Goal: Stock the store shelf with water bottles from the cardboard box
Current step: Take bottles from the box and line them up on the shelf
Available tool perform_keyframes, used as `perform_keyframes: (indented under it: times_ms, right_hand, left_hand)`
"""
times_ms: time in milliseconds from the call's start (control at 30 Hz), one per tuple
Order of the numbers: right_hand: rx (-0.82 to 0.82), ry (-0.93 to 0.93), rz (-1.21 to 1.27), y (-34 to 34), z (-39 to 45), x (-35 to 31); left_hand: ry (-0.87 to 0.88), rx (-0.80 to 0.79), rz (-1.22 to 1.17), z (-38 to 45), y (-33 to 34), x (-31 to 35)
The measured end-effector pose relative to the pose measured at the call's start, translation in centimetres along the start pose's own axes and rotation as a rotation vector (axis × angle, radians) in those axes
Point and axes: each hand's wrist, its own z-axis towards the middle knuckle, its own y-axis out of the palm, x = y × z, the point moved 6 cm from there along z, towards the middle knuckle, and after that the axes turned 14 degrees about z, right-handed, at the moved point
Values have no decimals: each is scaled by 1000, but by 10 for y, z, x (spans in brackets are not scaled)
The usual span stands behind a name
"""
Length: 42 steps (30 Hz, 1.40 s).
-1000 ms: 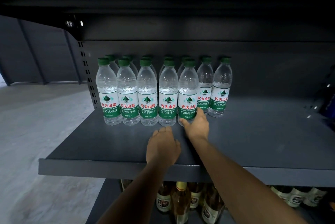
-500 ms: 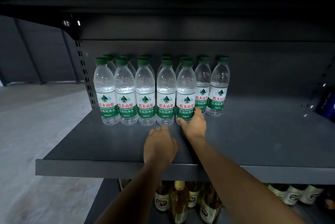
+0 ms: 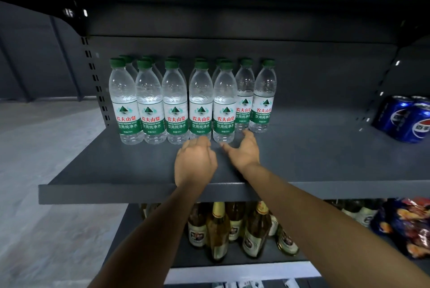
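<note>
Grey shelf [image 3: 93, 171] with upright full water bottles [image 3: 176, 106]; left hand [image 3: 195, 162] and right hand [image 3: 244, 150] loose, empty.

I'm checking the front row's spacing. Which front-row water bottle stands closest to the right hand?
The rightmost front-row bottle, fifth from the left: the right hand is spread just below its base, while the other four stand farther left.

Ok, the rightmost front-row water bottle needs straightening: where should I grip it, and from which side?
Grip the rightmost front-row bottle round its labelled middle, coming from the front right with the right hand. It stands upright, its left flank is blocked by the neighbouring bottle, and its right side faces bare shelf.
</note>
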Motion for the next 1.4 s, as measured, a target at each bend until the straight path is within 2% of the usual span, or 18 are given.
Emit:
perform_keyframes:
  times_ms: [200, 400, 533, 733, 800, 1033, 1200, 1400]
  right_hand:
    - [-21, -52, 8, -15, -37, -14]
    - [-222, 34, 417, -26, -81, -11]
    - [-249, 130, 645, -39, -101, -2]
    - [-357, 380, 575, -45, -142, 49]
    - [-377, 478, 532, -45, -157, 77]
    - [-390, 741, 343, -34, -205, 173]
    - [-421, 857, 283, -20, -235, 238]
    - [-417, 1023, 255, -18, -277, 329]
  left_hand:
    - [29, 52, -173, -7, -11, -2]
    - [46, 65, -266, -26, -16, 0]
    - [221, 39, -252, -61, -17, 20]
    - [545, 38, -144, -116, -17, 29]
    - [595, 13, -101, -135, -11, 20]
    - [456, -339, -128, -191, 45, -22]
    - [274, -527, -130, -232, 92, -45]
    - [137, -749, -88, -305, 159, -76]
